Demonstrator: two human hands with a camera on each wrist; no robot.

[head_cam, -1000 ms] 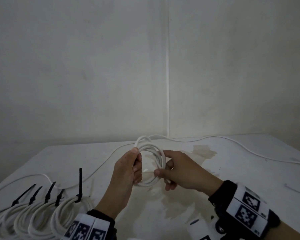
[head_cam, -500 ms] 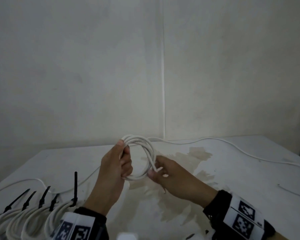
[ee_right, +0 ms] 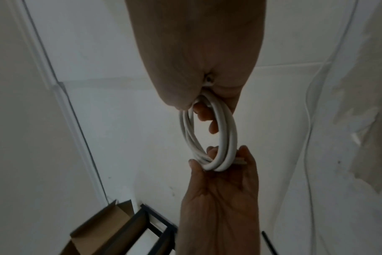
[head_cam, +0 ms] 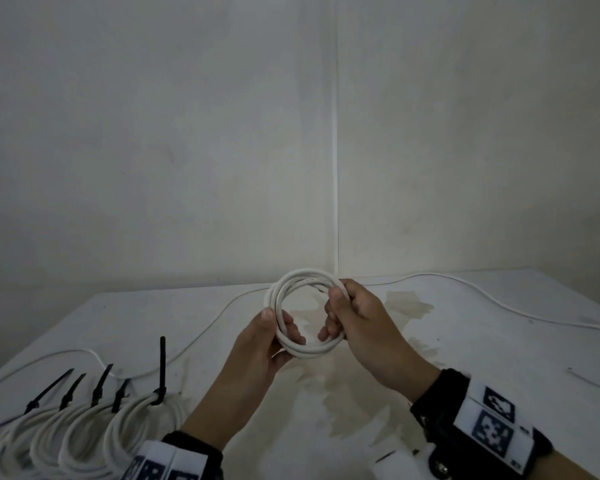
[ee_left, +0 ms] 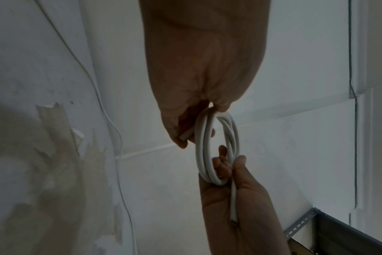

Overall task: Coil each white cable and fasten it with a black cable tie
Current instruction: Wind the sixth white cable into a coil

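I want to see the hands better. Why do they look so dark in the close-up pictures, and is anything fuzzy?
Left wrist view: the left hand is a dim shape against the brighter white wall, backlit. Right wrist view: the same for the right hand, though the coiled cable shows clearly. Head view: dim, even light, the tied coils at the lower left corner look soft and bent by the wide lens.

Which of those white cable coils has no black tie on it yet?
The coil held up between the left hand and right hand. The coils lying at the table's near left each carry an upstanding black tie.
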